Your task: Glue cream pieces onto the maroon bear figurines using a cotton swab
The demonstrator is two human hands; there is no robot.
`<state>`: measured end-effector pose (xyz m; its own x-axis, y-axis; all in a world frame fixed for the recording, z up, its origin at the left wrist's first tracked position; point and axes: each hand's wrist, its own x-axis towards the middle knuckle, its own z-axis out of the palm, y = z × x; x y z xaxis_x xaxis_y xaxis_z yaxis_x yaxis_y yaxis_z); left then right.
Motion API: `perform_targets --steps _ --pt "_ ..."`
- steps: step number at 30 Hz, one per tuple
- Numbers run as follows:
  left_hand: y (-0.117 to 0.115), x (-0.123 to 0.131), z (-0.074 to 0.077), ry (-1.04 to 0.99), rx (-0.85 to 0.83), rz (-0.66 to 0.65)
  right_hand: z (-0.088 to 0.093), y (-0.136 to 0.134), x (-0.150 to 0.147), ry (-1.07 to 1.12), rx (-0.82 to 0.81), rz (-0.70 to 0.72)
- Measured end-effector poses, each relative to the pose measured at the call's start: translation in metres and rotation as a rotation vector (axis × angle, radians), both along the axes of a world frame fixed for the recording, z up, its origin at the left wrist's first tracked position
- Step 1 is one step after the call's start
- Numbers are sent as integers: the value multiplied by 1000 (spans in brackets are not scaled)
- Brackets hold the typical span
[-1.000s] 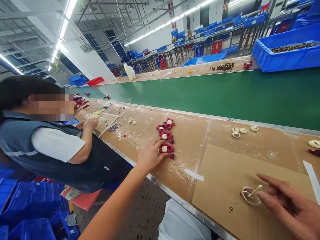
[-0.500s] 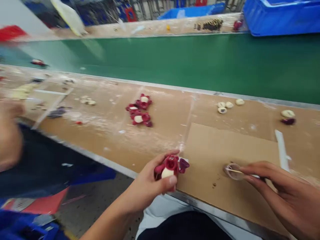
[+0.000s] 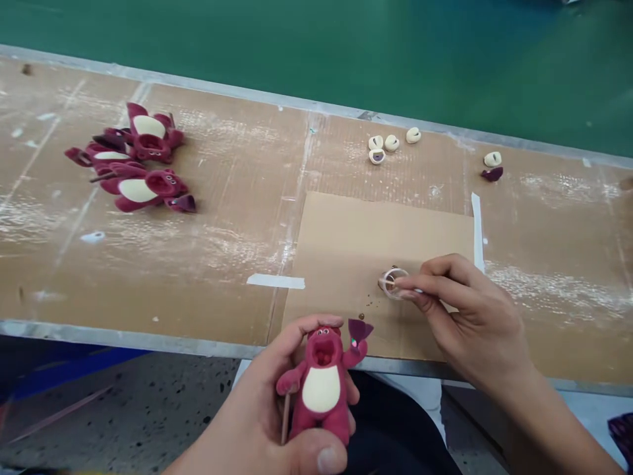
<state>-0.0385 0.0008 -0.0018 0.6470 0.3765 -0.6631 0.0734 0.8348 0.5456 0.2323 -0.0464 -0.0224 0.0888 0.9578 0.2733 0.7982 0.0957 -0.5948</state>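
My left hand (image 3: pixel 277 396) is closed around a dark pink bear figurine (image 3: pixel 321 389) with a cream belly and open mouth. The figurine stands upright, facing me, with a purple piece (image 3: pixel 360 333) at its raised paw and a brown stick (image 3: pixel 285 419) at the other. Pinched in the fingers of my right hand (image 3: pixel 465 316) is a thin stick (image 3: pixel 393 283), its tip in a small clear cup (image 3: pixel 395 290). The cup sits on a cardboard sheet (image 3: pixel 346 231), with brown specks beside it.
Several similar bear figurines (image 3: pixel 136 188) lie at the left of the cardboard-covered bench (image 3: pixel 222 231). Small cream pieces (image 3: pixel 391 143) lie towards the back, and a dark purple piece (image 3: pixel 492 174) to the right. White tape (image 3: pixel 275 282) holds the sheet. Behind runs a green belt (image 3: pixel 198 46).
The view has turned down and towards the right. The bear figurine is now nearer and more upright in my left hand. My right hand still keeps the stick at the cup.
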Motion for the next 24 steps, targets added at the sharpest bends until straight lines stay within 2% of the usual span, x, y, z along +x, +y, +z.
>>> perform_targets --steps 3,8,13,17,24 --pt "-3 1 -5 50 62 1 2 -1 2 33 -33 29" --pt "-13 6 -25 -128 263 -37 0 -5 5 22 -6 -82" --pt "-19 20 -36 -166 272 -42 -3 -10 -1 274 -6 -273" --pt "-19 32 -41 -154 301 -103 -4 -14 -8 406 -8 -442" --pt "-10 46 -41 -154 241 -167 -9 -11 -12 494 20 -485"
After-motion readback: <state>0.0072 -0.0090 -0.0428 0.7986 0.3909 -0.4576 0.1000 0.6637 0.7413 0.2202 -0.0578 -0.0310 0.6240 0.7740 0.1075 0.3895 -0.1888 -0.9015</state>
